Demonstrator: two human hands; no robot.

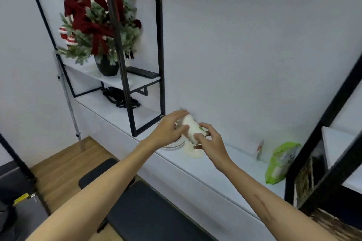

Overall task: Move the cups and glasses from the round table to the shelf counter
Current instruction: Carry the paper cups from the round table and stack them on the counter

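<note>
Both hands meet over the white shelf counter (215,170) and hold a white cup (191,128) with a green mark, tilted on its side. My left hand (168,129) grips its upper end with thumb and fingers. My right hand (207,139) pinches its lower end near the rim. Below the held cup, another white cup (192,151) stands on the counter, partly hidden by my right hand. A clear glass (173,146) sits just left of it, mostly hidden behind my left hand.
A black metal shelf frame (160,45) stands left of the hands, with a potted festive plant (98,25), a remote (142,72) and black cables (121,98). A green packet (279,162) lies further right on the counter. A black bench (145,211) stands below.
</note>
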